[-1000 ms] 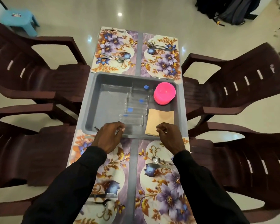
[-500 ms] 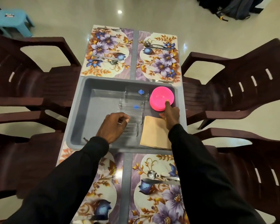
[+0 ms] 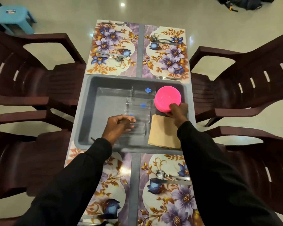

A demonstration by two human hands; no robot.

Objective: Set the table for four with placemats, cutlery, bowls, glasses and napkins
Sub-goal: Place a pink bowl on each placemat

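Pink plastic meets the right hand (image 3: 178, 110) first: its fingers curl over the near rim of the stack of upturned round pink bowls (image 3: 167, 99), grasping it at the right end of the grey plastic tray (image 3: 88, 111). The left hand (image 3: 119, 126) hangs loosely curled and released over the nearest of the clear drinking glasses (image 3: 138, 110), which lie on their sides in a row down the middle of the tray; whether a fingertip touches glass I cannot tell, since that part is blurred. Just beside the right wrist, a pile of tan paper napkins (image 3: 163, 132) lies flat in the tray's near right corner.

Around the tray, four floral placemats (image 3: 112, 46) cover the grey bench (image 3: 134, 176), and the steel spoons and forks (image 3: 167, 176) already rest on them. So mats and cutlery look done, and the bowl step is in hand.

Next, I judge, the top bowl must be parted from the stack, turned right way up and set in the middle of one mat, clear of the cutlery. The nested bowls may cling together, so the left hand could steady those beneath.
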